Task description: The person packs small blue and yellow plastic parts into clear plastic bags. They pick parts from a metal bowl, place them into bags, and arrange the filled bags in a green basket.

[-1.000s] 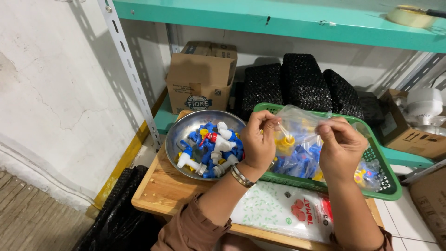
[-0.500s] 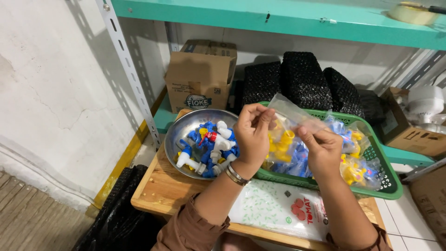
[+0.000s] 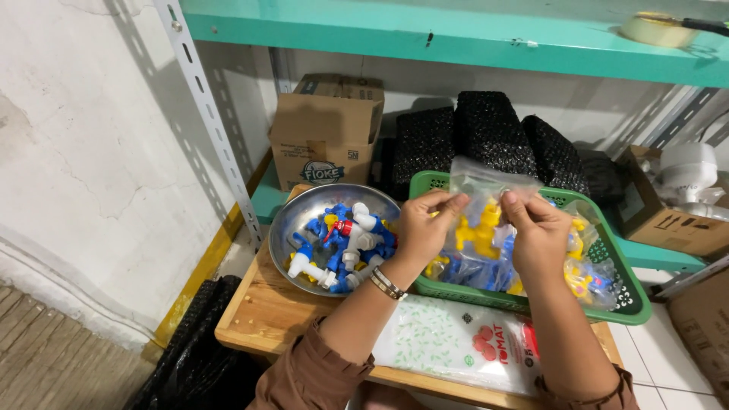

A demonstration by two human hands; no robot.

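Both hands pinch the top edge of a small clear plastic bag (image 3: 486, 228) holding yellow plastic parts: left hand (image 3: 421, 228), right hand (image 3: 535, 231). Bag hangs above the green plastic mesh basket (image 3: 630, 304), beside the round steel bowl (image 3: 296, 220) of blue and white fittings. Likely light, limp, slippery film; grip the stiffer top edge.

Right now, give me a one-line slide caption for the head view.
Both hands, left and right, pinch a clear bag of yellow parts above a green basket, beside a steel bowl.
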